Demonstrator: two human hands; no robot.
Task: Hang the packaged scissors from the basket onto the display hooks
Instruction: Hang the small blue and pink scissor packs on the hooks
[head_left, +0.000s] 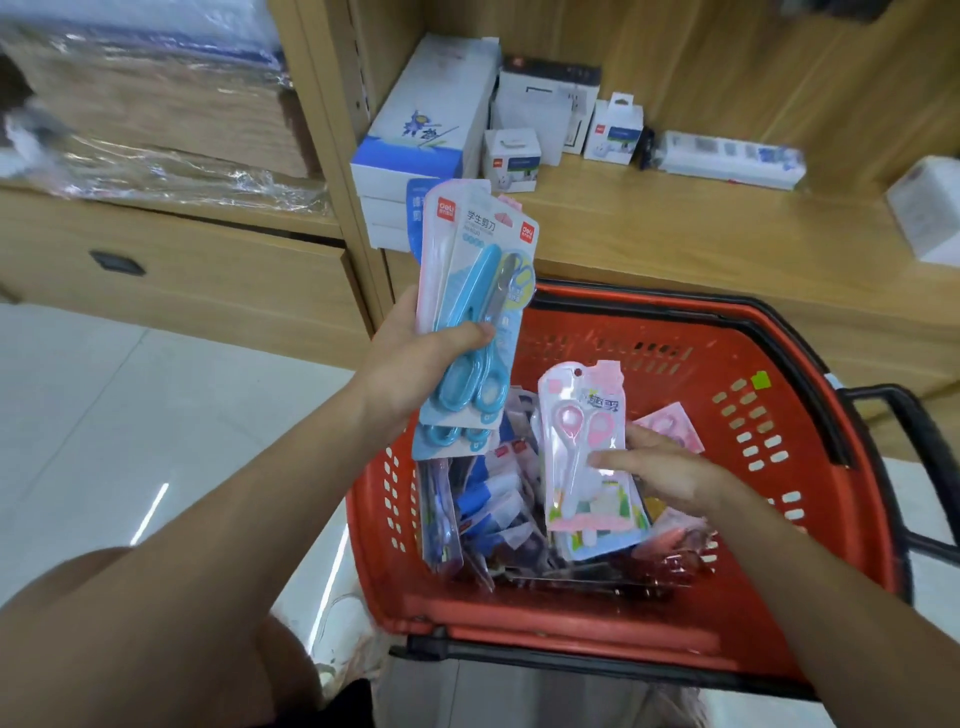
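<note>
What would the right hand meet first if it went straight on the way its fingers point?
The right hand points across the basket. Past the pink scissors pack it holds, probably the blue scissors packs in the left hand, though depth is unclear.

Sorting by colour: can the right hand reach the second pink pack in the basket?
Probably yes: the second pink pack lies exposed just beyond the right hand, but its grip holds the first pack.

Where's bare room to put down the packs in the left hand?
Bare wooden shelf between the small white boxes and the far rim of the red basket. The basket itself is crowded with packets.
</note>
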